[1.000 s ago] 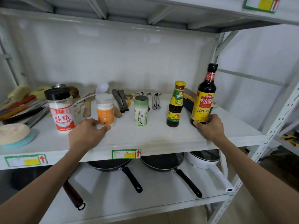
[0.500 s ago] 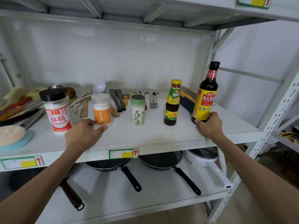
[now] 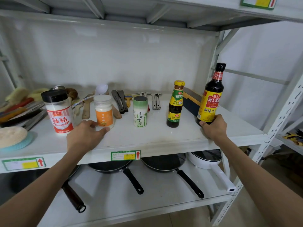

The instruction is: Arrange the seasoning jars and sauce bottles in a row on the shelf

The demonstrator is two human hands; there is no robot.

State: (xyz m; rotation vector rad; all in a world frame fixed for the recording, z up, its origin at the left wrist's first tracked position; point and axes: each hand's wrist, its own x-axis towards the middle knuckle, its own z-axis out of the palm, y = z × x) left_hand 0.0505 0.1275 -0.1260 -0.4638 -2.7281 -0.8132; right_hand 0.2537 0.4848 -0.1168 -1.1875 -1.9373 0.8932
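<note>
Several containers stand in a row on the white shelf (image 3: 155, 138). From left: a red-labelled jar with a black cap (image 3: 58, 112), an orange-labelled jar with a white lid (image 3: 104, 111), a green-and-white salt shaker (image 3: 140, 112), a small dark bottle with a yellow cap (image 3: 175, 104), and a tall soy sauce bottle (image 3: 210, 94). My left hand (image 3: 85, 136) rests on the shelf, thumb and fingers at the base of the orange-labelled jar. My right hand (image 3: 214, 127) grips the base of the soy sauce bottle, which stands upright at the row's right end.
Spatulas, a ladle and tongs (image 3: 121, 102) lie behind the row. Knives and utensils (image 3: 19, 110) crowd the left, beside a round sponge on a blue mat (image 3: 11, 136). A dark box (image 3: 191, 100) sits behind the soy sauce. Pans (image 3: 165, 164) fill the lower shelf.
My view has shifted slightly. Both hands stay where they were, the left at the orange-labelled jar and the right on the soy sauce bottle.
</note>
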